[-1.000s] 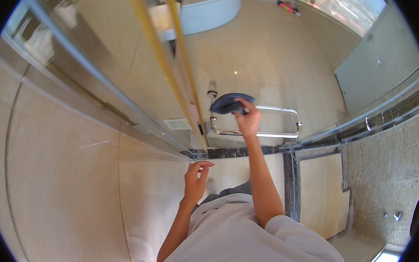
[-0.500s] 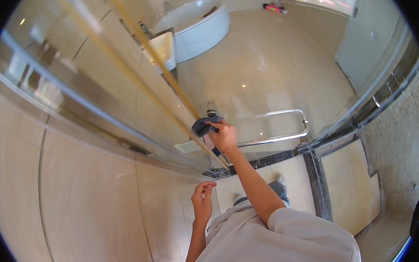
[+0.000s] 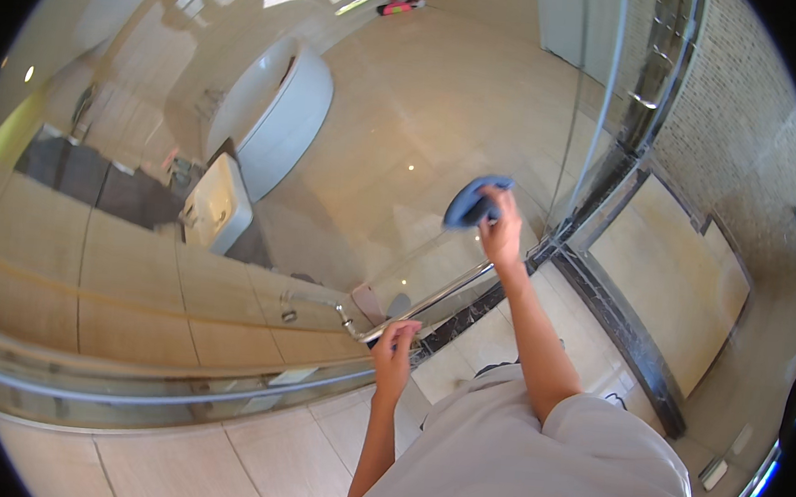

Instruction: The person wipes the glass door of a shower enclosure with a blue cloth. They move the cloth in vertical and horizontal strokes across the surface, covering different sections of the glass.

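My right hand (image 3: 502,235) is closed on a blue-grey cloth (image 3: 473,201), holding it up in front of the clear glass panel. Whether the cloth presses on the glass cannot be told. Lower and to the left, my left hand (image 3: 394,353) has loosely bent fingers with the thumb apart, and no held thing shows in it. It overlaps the lower end of a shiny metal bar handle (image 3: 441,294) in the view; I cannot tell if it touches. The cloth's edges look slightly blurred.
Beyond the glass are a white basin (image 3: 233,207), a white bathtub (image 3: 301,115) and a pair of slippers (image 3: 368,302). A dark stone sill (image 3: 467,324) runs along the glass foot. On the right lie a raised beige slab (image 3: 667,270) and a mosaic wall (image 3: 736,116).
My view has turned to the left. My right hand has carried the cloth from beside the glass's left edge to the right, across the panel. My left hand remains low, fingers still bent.
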`<state>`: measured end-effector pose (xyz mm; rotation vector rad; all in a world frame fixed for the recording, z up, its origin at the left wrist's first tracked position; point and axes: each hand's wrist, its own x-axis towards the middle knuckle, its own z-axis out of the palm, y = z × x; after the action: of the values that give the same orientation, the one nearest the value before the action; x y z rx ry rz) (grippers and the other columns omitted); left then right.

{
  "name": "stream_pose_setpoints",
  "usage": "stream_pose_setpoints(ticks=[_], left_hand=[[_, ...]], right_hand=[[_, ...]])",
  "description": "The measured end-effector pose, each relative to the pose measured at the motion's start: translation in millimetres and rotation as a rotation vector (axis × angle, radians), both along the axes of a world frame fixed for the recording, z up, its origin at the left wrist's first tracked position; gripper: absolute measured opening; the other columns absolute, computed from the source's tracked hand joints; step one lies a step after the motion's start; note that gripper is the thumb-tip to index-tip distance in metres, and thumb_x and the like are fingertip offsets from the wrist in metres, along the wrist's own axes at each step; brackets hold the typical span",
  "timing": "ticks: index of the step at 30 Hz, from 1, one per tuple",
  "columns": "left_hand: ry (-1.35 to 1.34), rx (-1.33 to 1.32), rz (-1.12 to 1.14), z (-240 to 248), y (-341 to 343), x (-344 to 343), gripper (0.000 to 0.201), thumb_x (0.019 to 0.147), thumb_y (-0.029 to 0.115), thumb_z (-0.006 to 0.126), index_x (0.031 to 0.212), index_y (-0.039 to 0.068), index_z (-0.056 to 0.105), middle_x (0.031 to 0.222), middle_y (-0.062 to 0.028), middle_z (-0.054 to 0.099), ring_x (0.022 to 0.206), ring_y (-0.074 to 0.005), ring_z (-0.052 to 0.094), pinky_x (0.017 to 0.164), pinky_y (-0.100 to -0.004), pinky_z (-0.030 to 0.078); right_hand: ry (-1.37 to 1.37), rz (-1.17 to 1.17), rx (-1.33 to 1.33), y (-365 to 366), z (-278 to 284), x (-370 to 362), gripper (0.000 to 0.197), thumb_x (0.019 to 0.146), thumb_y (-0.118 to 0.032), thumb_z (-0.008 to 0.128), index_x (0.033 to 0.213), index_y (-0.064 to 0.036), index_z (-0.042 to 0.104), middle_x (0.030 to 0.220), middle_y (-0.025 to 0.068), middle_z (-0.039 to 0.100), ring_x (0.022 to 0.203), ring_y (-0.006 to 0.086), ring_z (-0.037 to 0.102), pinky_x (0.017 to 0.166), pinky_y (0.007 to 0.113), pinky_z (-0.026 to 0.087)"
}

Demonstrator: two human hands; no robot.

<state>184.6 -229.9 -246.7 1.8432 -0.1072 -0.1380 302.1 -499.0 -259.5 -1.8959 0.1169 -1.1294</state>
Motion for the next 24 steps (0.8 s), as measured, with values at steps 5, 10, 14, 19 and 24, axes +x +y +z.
stream_pose_setpoints(ticks=[5,10,14,19,24], left_hand=[[-0.046,0.013,-0.208,11.4,-113.6,35.7,0.018,0.101,0.014,0.055,0.104,0.001,0.068,0.099,-0.0098,0.072,0.093,-0.0147,0.066,0.082,-0.0275,0.049],[-0.014,0.032,-0.275,34.2,-167.8,39.5,0.017,0.100,0.013,0.056,0.105,0.002,0.068,0.100,-0.0087,0.072,0.089,-0.0138,0.065,0.078,-0.0273,0.049],[0.078,0.064,-0.214,27.9,-155.2,34.6,0.021,0.102,0.016,0.054,0.106,0.001,0.067,0.104,-0.0059,0.072,0.095,-0.0119,0.062,0.086,-0.0268,0.046],[0.075,0.039,-0.070,18.4,-110.7,12.4,0.020,0.102,0.013,0.052,0.109,0.001,0.066,0.105,-0.0061,0.071,0.098,-0.0125,0.062,0.089,-0.0273,0.046],[0.052,0.040,0.110,18.2,-36.5,-35.3,0.020,0.102,0.013,0.051,0.111,0.000,0.064,0.103,-0.0059,0.070,0.097,-0.0129,0.062,0.091,-0.0279,0.046]], right_hand=[[0.066,-0.169,0.205,-118.6,26.6,19.5,0.031,0.084,-0.001,0.060,0.115,-0.0071,0.059,0.103,0.0182,0.061,0.087,0.0416,0.062,0.075,0.043,0.051],[0.108,-0.268,0.181,-132.4,23.2,34.4,0.028,0.088,-0.004,0.059,0.115,-0.0062,0.056,0.111,0.0183,0.058,0.095,0.0408,0.060,0.079,0.044,0.050],[0.058,-0.180,0.397,-117.9,21.8,45.4,0.026,0.088,-0.003,0.056,0.115,-0.0025,0.053,0.106,0.0194,0.054,0.092,0.0400,0.056,0.080,0.042,0.048],[-0.195,-0.280,0.365,-20.5,59.9,51.4,0.032,0.080,0.003,0.052,0.112,-0.0004,0.054,0.105,0.0205,0.053,0.091,0.0402,0.053,0.082,0.044,0.045],[-0.098,0.143,0.239,154.6,40.1,-0.5,0.054,0.065,0.003,0.064,0.118,-0.0097,0.058,0.106,0.0196,0.048,0.098,0.0365,0.045,0.092,0.047,0.038]])
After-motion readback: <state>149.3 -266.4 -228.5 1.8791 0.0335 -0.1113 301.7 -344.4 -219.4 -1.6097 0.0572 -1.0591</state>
